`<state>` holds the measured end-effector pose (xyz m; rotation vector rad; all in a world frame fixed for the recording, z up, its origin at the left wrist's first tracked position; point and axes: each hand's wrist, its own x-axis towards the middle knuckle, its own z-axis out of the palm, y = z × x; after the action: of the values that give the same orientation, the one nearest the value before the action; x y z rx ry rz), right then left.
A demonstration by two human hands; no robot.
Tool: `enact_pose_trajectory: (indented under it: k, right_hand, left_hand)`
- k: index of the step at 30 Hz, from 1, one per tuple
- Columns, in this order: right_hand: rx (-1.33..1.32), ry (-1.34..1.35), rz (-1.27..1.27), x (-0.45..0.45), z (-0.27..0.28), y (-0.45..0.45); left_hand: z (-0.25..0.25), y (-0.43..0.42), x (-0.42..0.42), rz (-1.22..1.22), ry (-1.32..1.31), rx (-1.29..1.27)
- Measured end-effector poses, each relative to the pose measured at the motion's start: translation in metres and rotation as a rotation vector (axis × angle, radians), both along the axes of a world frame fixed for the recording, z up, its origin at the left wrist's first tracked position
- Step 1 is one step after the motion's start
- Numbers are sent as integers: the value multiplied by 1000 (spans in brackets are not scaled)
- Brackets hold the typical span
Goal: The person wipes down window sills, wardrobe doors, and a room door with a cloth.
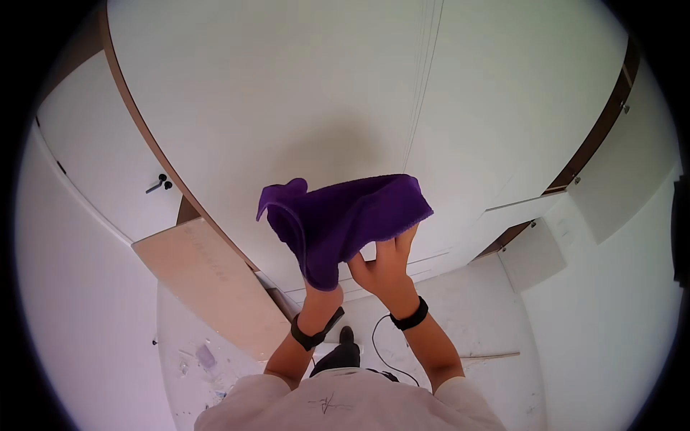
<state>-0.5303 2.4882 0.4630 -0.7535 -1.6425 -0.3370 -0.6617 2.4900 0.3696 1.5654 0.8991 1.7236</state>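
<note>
A purple cloth [327, 223] with a stitched edge is held up, folded and bunched, in front of a large white panel. My right hand [386, 269] grips its lower right edge, the fingertips hidden behind the fabric. Under the lower left part of the cloth is my left hand [323, 298], closed on it; the fabric covers most of its fingers. Dark bands are around both wrists. Whether the cloth touches the panel I cannot tell.
The white panel [287, 86] fills the view ahead. To the left lean a loose board [208, 276] and a white door with a dark handle [158, 184]. Open cabinet doors [625, 172] stand at right. Debris [205, 357], a cable [377, 345] and a thin stick [489, 355] lie on the floor.
</note>
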Motion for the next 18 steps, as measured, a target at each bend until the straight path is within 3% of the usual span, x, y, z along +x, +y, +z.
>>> enact_pose_trajectory:
  k: [6,9,12,15,17,18]
  right_hand:
    - [-104,-34,70,13,22,103]
    - [-93,-61,112,27,39,138]
    - [-69,-4,23,38,47,161]
    - [-49,-73,5,55,39,170]
    - [-63,-47,81,65,34,172]
    - [-65,-77,77,72,30,175]
  left_hand:
    - [46,94,30,211,-14,194]
    - [75,111,39,248,-92,134]
    - [88,125,43,368,-195,304]
    - [86,122,36,607,132,315]
    - [91,113,35,839,496,175]
    - [89,112,34,872,496,157]
